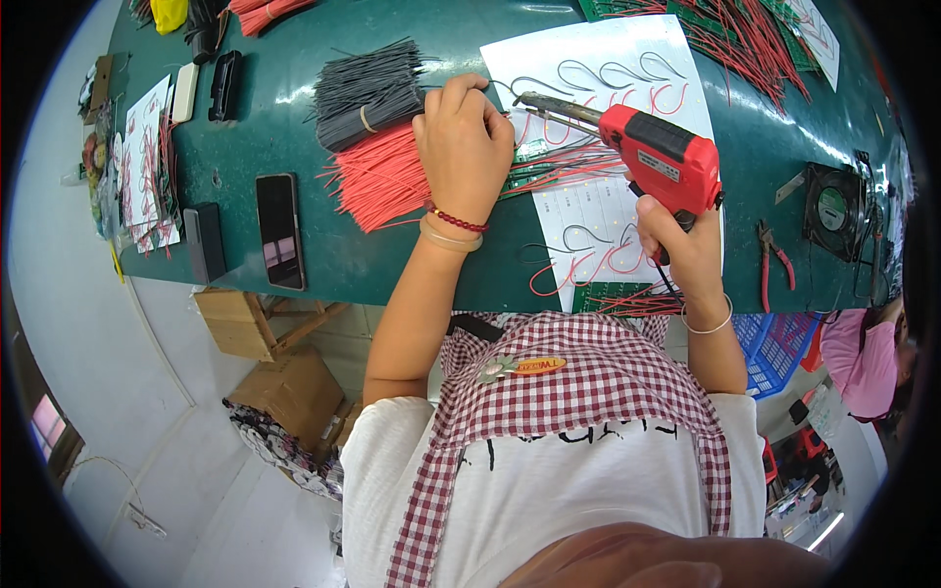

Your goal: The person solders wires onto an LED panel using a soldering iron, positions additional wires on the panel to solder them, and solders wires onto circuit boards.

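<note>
My right hand is wrapped round the handle of a red and black soldering gun. Its metal tip points left, over a white panel with small pads. My left hand is closed in a pinch at the panel's left edge, with a thin black wire running from the fingertips toward the gun's tip. Black and red wires stand in loops along the panel. Under and beside my left hand lie a banded bundle of black wires and a bundle of red wires.
On the green table lie a phone, a dark box, red-handled pliers and a black fan. Green boards with red wires sit at the far right. Another person's pink sleeve shows at right.
</note>
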A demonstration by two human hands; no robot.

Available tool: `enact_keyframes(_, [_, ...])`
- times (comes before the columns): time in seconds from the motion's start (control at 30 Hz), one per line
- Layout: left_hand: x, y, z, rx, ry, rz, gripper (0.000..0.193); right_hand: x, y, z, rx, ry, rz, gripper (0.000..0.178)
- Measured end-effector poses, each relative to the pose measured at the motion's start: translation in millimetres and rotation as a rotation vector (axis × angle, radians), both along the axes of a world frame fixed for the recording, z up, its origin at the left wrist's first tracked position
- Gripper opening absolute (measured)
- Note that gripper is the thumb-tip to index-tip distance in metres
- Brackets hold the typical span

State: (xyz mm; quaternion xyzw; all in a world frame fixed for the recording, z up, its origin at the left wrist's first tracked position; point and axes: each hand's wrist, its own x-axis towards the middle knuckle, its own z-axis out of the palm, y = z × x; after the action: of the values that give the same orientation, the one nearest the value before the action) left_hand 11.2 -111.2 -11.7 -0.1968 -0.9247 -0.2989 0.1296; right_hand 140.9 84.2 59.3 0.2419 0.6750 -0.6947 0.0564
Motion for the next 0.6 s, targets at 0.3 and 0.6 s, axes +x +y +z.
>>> enact_keyframes(0.3, [-0.8,-0.4,0.3,-0.003,-0.006,0.016,0.009,-1.4,-1.9,-1.7,0.05,-0.013,0.035,0.017])
enact_keyframes(0.6, [1.2,-0.3,0.0,0.007,-0.015,0.025,0.009,-0.2,-1.9,0.9,0.089,-0.036,0.072,0.022])
